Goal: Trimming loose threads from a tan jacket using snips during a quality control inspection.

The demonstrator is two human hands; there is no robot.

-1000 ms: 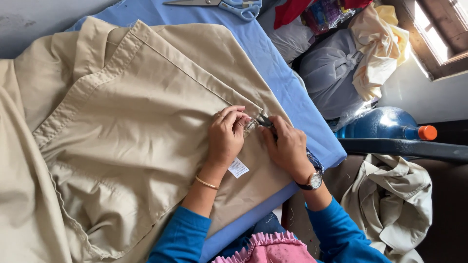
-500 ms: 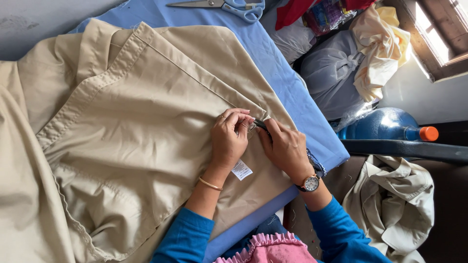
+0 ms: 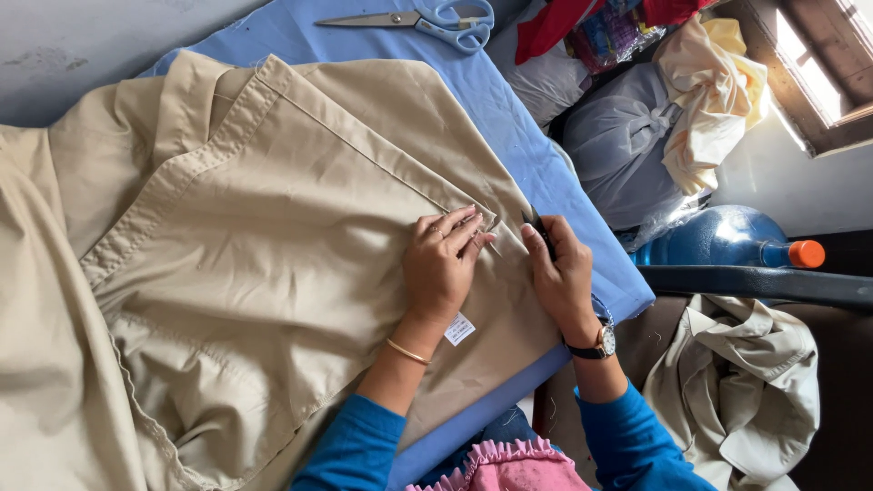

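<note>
Spread over the blue-covered table (image 3: 555, 173), filling left and centre of frame: a beige cotton garment (image 3: 273, 245), light, soft, limp, prone to creasing and sliding. Left hand (image 3: 443, 264) flat, fingers together, pinning cloth near the stitched hem. Right hand (image 3: 559, 273) pinched around a small dark tool (image 3: 538, 227) at that hem. Probably best held along the firmer seam edge. Blue-handled scissors (image 3: 427, 16) at top centre.
</note>
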